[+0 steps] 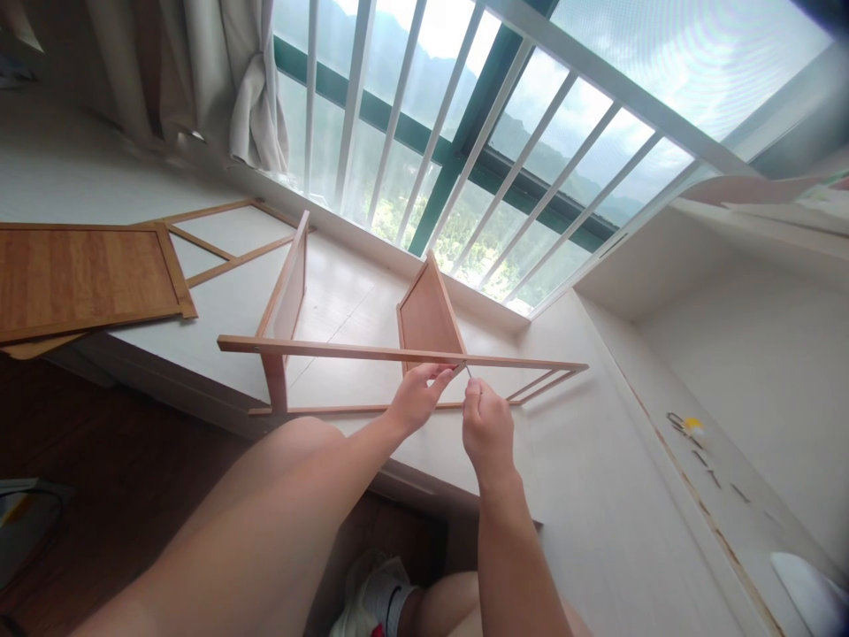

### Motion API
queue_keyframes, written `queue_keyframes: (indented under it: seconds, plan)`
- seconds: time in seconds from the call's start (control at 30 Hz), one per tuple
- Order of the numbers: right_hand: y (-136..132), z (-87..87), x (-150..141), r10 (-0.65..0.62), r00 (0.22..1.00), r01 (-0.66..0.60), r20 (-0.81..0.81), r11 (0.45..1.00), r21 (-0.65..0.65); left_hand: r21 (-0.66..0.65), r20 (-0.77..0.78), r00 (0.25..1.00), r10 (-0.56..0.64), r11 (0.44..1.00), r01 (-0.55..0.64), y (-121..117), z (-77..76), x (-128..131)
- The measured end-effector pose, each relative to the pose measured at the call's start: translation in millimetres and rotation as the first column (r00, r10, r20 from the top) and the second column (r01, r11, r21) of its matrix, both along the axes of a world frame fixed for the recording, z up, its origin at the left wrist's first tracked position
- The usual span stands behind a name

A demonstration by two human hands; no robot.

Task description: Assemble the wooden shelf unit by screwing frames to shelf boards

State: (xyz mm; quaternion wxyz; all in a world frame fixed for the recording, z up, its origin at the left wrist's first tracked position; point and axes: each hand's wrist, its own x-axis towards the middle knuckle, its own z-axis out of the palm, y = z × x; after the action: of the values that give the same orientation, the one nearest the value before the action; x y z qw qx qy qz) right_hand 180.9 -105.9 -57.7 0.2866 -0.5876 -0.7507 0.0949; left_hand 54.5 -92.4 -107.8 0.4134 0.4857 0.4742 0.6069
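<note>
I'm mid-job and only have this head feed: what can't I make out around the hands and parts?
All in the head view:
1. Thin piece: the right hand closes around its lower end, hiding what it is.
2. Whatever the left hand may grip near the long wooden rail: the hand itself covers it.
3. Brown panel: cut off by the left edge.
4. Small dark pieces: too small to identify.

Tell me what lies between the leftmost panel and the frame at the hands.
Another wooden frame, lying on the white ledge; the head view shows it.
</note>
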Motion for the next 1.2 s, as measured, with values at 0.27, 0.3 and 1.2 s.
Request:
queue_keyframes:
  seconds: [0.27, 0.3, 1.2]
  plan:
    - [-1.4, -8.0, -14.0, 0.032, 0.933, -0.08, -0.358, 0.989, -0.121, -0.004, -0.022, 1.0, -0.017, 1.0, 0.017, 2.9, -7.8, 1.7]
    - [-1.3, -9.0, -15.2, 0.022, 0.878, -0.119, -0.478, 0.978, -0.174, -0.003, -0.023, 1.0, -0.018, 1.0, 0.018, 2.6, -7.9, 1.6]
    - [-3.1, 9.8, -4.5, 0.013, 1.0, -0.012, 0.014, 0.997, -0.076, -0.014, -0.008, 1.0, -0.017, 1.0, 0.017, 2.9, -11.0, 3.7]
